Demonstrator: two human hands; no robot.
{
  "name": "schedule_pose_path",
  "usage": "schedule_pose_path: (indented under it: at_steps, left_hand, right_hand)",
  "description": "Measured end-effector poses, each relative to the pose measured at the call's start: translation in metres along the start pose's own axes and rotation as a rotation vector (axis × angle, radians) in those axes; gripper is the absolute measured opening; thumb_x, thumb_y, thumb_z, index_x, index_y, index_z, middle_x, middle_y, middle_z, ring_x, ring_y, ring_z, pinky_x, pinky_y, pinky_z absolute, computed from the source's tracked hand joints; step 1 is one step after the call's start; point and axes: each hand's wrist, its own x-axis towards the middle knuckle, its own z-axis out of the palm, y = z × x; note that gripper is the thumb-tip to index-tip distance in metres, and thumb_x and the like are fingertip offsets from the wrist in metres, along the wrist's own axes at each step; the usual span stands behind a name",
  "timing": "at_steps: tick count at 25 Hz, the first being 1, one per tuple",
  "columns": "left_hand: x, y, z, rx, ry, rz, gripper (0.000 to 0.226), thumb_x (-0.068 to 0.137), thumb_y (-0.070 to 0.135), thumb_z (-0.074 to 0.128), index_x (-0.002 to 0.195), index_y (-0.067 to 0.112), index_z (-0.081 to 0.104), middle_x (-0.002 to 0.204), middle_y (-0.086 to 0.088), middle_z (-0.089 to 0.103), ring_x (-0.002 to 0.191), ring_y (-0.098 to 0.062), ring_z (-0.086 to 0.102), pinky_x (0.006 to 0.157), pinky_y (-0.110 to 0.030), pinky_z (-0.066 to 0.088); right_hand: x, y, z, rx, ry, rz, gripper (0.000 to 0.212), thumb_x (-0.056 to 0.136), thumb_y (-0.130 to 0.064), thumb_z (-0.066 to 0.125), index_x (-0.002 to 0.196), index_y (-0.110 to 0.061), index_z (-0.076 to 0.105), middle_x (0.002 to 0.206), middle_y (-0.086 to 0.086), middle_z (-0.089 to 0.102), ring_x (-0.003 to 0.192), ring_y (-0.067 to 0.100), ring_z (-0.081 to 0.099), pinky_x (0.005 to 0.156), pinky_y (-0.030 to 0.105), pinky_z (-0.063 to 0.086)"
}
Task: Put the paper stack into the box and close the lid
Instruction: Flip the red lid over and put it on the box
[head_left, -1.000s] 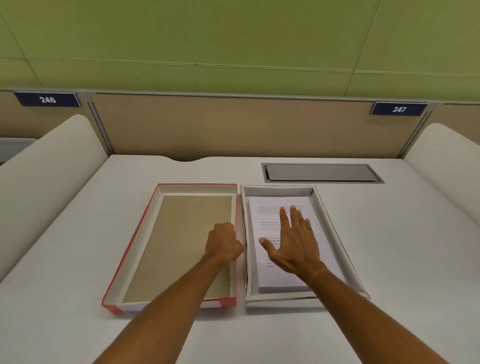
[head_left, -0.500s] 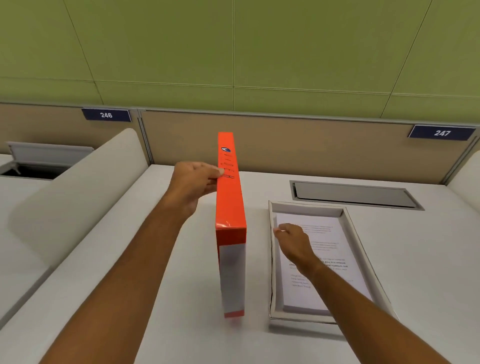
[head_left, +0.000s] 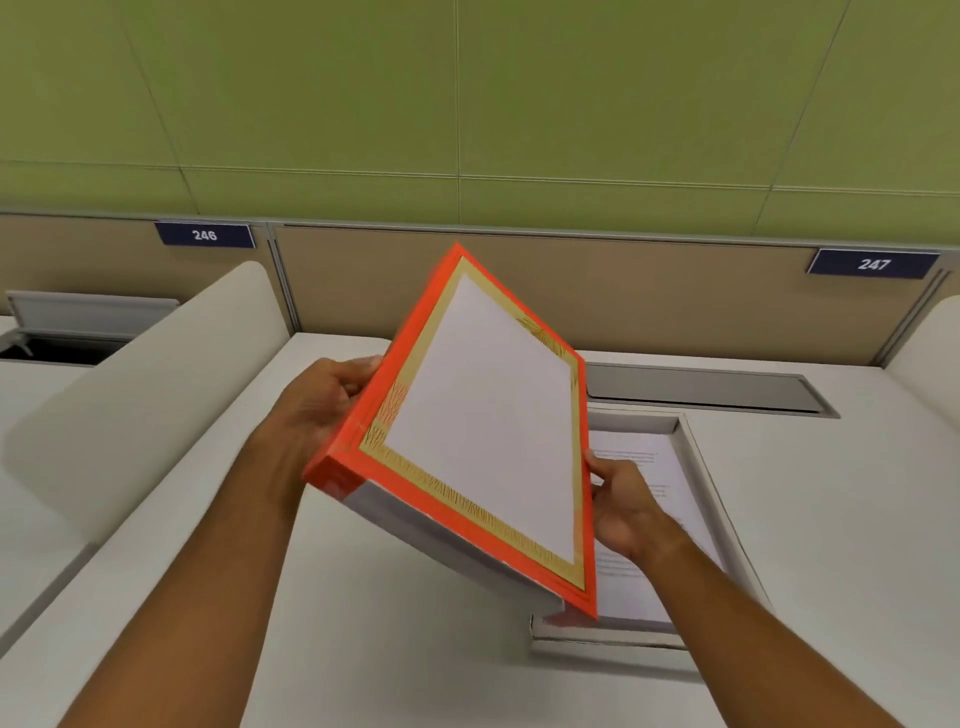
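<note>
lid (head_left: 483, 431) held tilted in the air over the tabletop (head_left: 395, 660), left hand (head_left: 317, 400) clamping its left rim, right hand (head_left: 623, 512) pinching the right edge; likely squaring it over the box (head_left: 722, 499), where the papers (head_left: 649, 467) lie.

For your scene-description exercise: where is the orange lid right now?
Mid-frame in the head view, the orange lid hangs tilted between both hands, above the desk, left of the paper-filled box.

I have the orange lid (head_left: 483, 431) up off the white desk (head_left: 857, 493), tilted, my left hand (head_left: 322, 410) gripping its left edge and my right hand (head_left: 623, 504) its right edge. Beneath its right side sits the open box (head_left: 701, 452) with the paper stack (head_left: 660, 467) inside (print too small to read).
</note>
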Motion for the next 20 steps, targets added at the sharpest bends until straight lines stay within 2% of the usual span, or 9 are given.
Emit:
schedule_pose_path:
  at_steps: [2, 3, 5, 7, 10, 12, 14, 16, 20]
  left_hand:
    - [0.021, -0.015, -0.011, 0.081, 0.046, -0.021, 0.031, 0.092, 0.005, 0.05, 0.118, 0.001, 0.066, 0.087, -0.012, 0.074, 0.068, -0.02, 0.072, 0.057, -0.032, 0.06]
    - [0.032, -0.024, -0.013, 0.147, 0.065, -0.017, 0.031, 0.092, 0.006, 0.052, 0.119, -0.001, 0.065, 0.088, -0.011, 0.075, 0.069, -0.02, 0.073, 0.058, -0.032, 0.06]
    - [0.047, -0.044, -0.01, 0.253, 0.051, -0.049, 0.032, 0.089, 0.022, 0.064, 0.111, 0.0, 0.067, 0.079, -0.008, 0.075, 0.066, -0.018, 0.073, 0.056, -0.03, 0.059]
    - [0.058, -0.068, 0.001, 0.36, 0.015, -0.11, 0.044, 0.079, 0.037, 0.074, 0.106, 0.002, 0.069, 0.078, -0.008, 0.075, 0.069, -0.02, 0.072, 0.061, -0.031, 0.06]
    - [0.072, -0.105, 0.022, 0.439, 0.0, -0.179, 0.043, 0.078, 0.031, 0.077, 0.107, -0.001, 0.071, 0.091, -0.014, 0.073, 0.077, -0.025, 0.069, 0.061, -0.03, 0.061]
    - [0.079, -0.126, 0.034, 0.43, -0.003, -0.208, 0.04, 0.079, 0.025, 0.078, 0.107, -0.003, 0.07, 0.09, -0.015, 0.075, 0.072, -0.023, 0.071, 0.058, -0.029, 0.06]
    - [0.085, -0.143, 0.044, 0.432, 0.002, -0.23, 0.041, 0.078, 0.023, 0.079, 0.106, -0.005, 0.07, 0.089, -0.017, 0.077, 0.069, -0.023, 0.073, 0.061, -0.031, 0.06]
    - [0.089, -0.157, 0.054, 0.438, 0.022, -0.245, 0.041, 0.077, 0.023, 0.079, 0.106, -0.006, 0.07, 0.097, -0.021, 0.077, 0.077, -0.028, 0.074, 0.069, -0.034, 0.06]
    - [0.093, -0.174, 0.068, 0.429, 0.066, -0.257, 0.044, 0.075, 0.021, 0.081, 0.106, -0.007, 0.068, 0.099, -0.023, 0.076, 0.095, -0.037, 0.073, 0.086, -0.044, 0.058]
  right_hand:
    - [-0.005, -0.013, -0.025, -0.023, 0.037, -0.014, 0.041, 0.092, -0.031, 0.059, 0.125, -0.008, 0.065, 0.12, 0.02, 0.063, 0.107, 0.038, 0.061, 0.105, 0.057, 0.044]
    - [-0.008, -0.02, -0.038, -0.051, 0.058, -0.017, 0.042, 0.091, -0.032, 0.061, 0.125, -0.008, 0.065, 0.12, 0.021, 0.063, 0.106, 0.039, 0.061, 0.105, 0.057, 0.044]
    - [-0.013, -0.035, -0.061, -0.111, 0.085, -0.02, 0.043, 0.09, -0.034, 0.062, 0.124, -0.008, 0.065, 0.119, 0.022, 0.064, 0.104, 0.039, 0.063, 0.102, 0.056, 0.047]
    - [-0.018, -0.047, -0.081, -0.176, 0.115, -0.034, 0.045, 0.089, -0.034, 0.064, 0.124, -0.006, 0.063, 0.117, 0.024, 0.065, 0.099, 0.038, 0.065, 0.092, 0.053, 0.054]
    - [-0.025, -0.061, -0.112, -0.229, 0.177, -0.061, 0.045, 0.088, -0.032, 0.067, 0.122, -0.002, 0.062, 0.108, 0.024, 0.069, 0.086, 0.035, 0.069, 0.071, 0.044, 0.061]
    - [-0.029, -0.067, -0.131, -0.264, 0.209, -0.09, 0.042, 0.088, -0.03, 0.068, 0.118, 0.0, 0.064, 0.095, 0.019, 0.071, 0.075, 0.031, 0.068, 0.062, 0.038, 0.058]
    - [-0.028, -0.07, -0.146, -0.312, 0.231, -0.115, 0.038, 0.09, -0.029, 0.065, 0.117, -0.002, 0.066, 0.091, 0.015, 0.07, 0.074, 0.029, 0.067, 0.06, 0.037, 0.055]
    - [-0.024, -0.07, -0.158, -0.339, 0.257, -0.124, 0.036, 0.092, -0.028, 0.063, 0.117, -0.002, 0.066, 0.091, 0.014, 0.069, 0.075, 0.028, 0.065, 0.062, 0.037, 0.054]
    - [-0.015, -0.066, -0.173, -0.37, 0.293, -0.111, 0.034, 0.094, -0.025, 0.061, 0.115, 0.0, 0.066, 0.091, 0.016, 0.067, 0.076, 0.029, 0.063, 0.067, 0.039, 0.053]
